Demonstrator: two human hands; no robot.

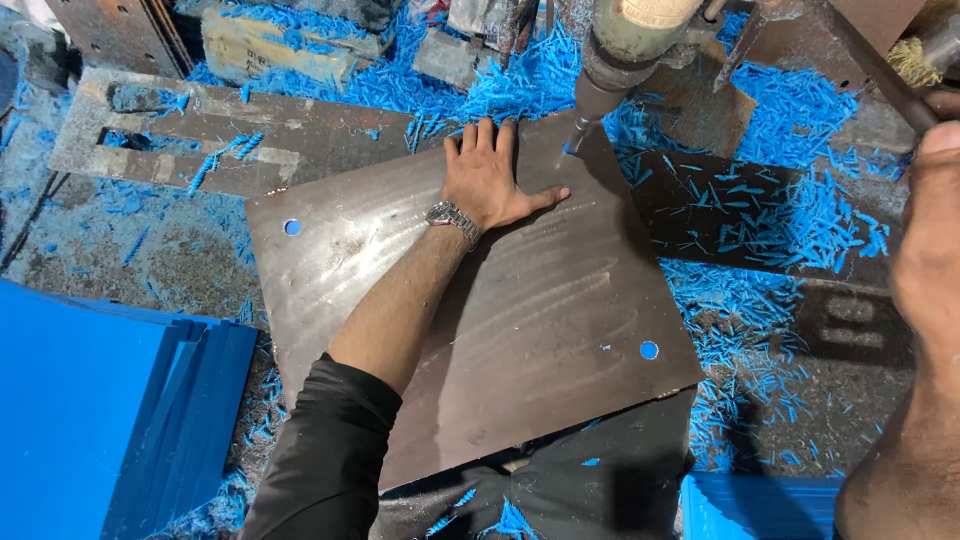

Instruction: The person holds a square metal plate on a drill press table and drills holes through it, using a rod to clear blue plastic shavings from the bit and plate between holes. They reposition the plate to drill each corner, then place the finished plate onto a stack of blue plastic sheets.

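Nearest, a stack of blue sheets point(90, 400) lies at the lower left, beside the dark brown panel point(470, 310) lying flat on the tabletop point(150, 250). The left hand point(490, 180) presses spread and flat on the panel's far edge, gripping nothing, thumb just beside the drill bit point(577, 135). The right hand point(935, 230) appears closed on a lever point(880, 75); its grip is partly out of view. If the bit snags, the unclamped panel could spin and drag the fingers point(480, 135) into the bit. Blue shavings point(790, 220) may let it slide.

One brown plate point(520, 300) — two round holes point(649, 350) — one wristwatch point(452, 217), one drill point(620, 50).
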